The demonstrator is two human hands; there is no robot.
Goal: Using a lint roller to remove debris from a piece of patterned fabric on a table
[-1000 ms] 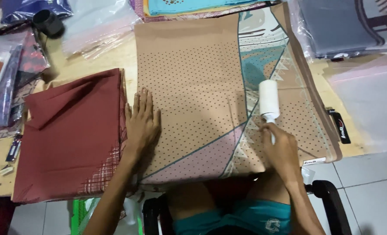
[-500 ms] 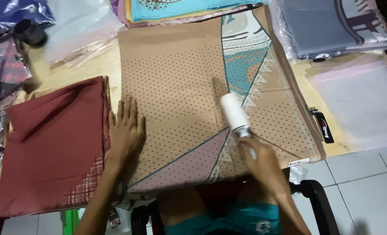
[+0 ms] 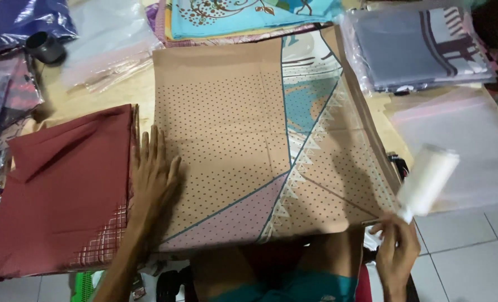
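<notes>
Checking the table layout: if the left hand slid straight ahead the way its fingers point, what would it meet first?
The left hand would probably stay on the tan dotted cloth, then reach the clear plastic bags.

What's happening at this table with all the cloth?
A person sits at a table with a folded tan dotted cloth spread in front of them. Their left hand lies flat on its left edge, beside a folded maroon cloth. Their right hand holds a white lint roller lifted off the cloth's right edge.

tan cloth [image 3: 226, 134] top: open | left: maroon cloth [image 3: 64, 184] abuts | right: bagged cloths [image 3: 422, 47] near
</notes>
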